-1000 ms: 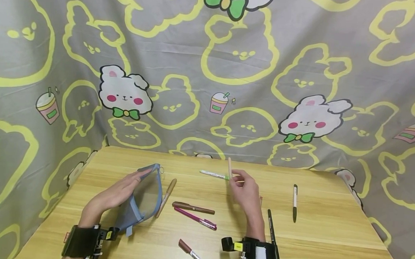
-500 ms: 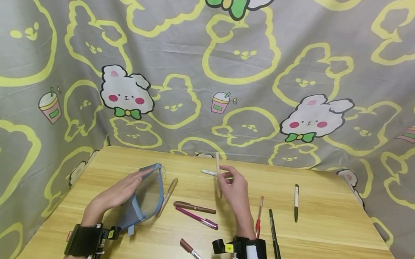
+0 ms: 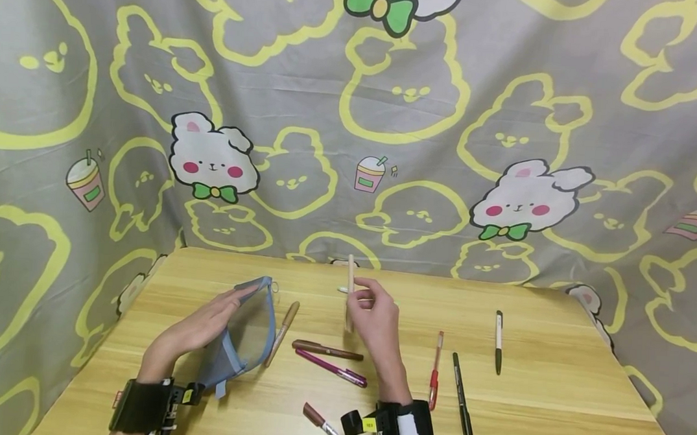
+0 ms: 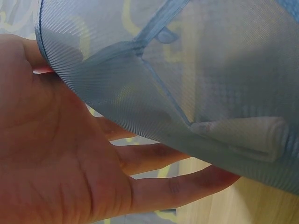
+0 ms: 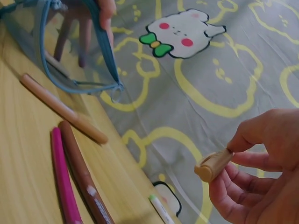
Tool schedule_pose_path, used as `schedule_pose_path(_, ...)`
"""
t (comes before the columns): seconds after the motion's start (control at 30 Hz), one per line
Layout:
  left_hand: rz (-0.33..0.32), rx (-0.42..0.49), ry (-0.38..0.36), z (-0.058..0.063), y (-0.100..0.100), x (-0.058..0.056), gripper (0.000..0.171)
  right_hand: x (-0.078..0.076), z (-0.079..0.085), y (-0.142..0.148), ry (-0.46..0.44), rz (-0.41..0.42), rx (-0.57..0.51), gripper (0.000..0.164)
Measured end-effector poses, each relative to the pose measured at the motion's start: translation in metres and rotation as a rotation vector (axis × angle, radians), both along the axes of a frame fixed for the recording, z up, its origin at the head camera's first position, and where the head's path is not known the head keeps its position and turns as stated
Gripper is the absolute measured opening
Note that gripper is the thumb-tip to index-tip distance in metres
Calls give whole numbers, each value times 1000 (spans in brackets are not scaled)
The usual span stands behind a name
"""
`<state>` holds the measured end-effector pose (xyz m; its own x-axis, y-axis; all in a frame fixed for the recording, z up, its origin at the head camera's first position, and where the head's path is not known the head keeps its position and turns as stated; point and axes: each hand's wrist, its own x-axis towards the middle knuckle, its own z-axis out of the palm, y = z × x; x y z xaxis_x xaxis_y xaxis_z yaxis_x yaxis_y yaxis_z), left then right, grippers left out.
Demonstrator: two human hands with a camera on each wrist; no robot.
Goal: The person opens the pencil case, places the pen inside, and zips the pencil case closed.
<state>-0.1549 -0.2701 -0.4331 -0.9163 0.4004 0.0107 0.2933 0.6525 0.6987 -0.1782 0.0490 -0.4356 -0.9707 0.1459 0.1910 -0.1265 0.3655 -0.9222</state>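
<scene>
My left hand (image 3: pixel 204 321) holds the upper side of a blue mesh zip pouch (image 3: pixel 234 355), whose mouth gapes to the right. In the left wrist view, long fingers (image 4: pixel 159 186) reach behind the mesh, and a pale cylinder (image 4: pixel 252 135) shows through it. My right hand (image 3: pixel 373 316) pinches a beige marker (image 3: pixel 350 289) upright between thumb and fingertips, well to the right of the pouch. The right wrist view shows the marker almost end-on, clip side up. Beside the pouch mouth lies a tan marker (image 3: pixel 282 334).
Brown (image 3: pixel 326 349) and magenta (image 3: pixel 330 367) pens lie mid-table, with a brown-capped marker (image 3: pixel 327 427) nearer. A red pen (image 3: pixel 436 370), black pen (image 3: pixel 462 397) and white-and-black pen (image 3: pixel 498 341) lie to the right. A green-tipped white pen (image 5: pixel 161 210) is mostly behind my right hand in the head view.
My right hand has moved left toward the pouch with the beige marker, uncovering the red pen and covering most of the white pen. My left hand and the pouch have stayed put.
</scene>
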Motion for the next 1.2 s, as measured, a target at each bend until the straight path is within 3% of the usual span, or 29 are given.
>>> schedule_pose_path(0.27, 3, -5, -7, 0, 0, -1, 51, 4, 2, -10, -11, 114, -8, 32)
schedule_pose_path(0.7, -3, -4, 3, 0, 0, 0, 51, 8, 1, -20, -28, 226, 29, 25)
schedule_pose_path(1.2, -3, 5, -6, 2, 1, 0, 52, 16, -4, -41, -105, 326, 22, 28)
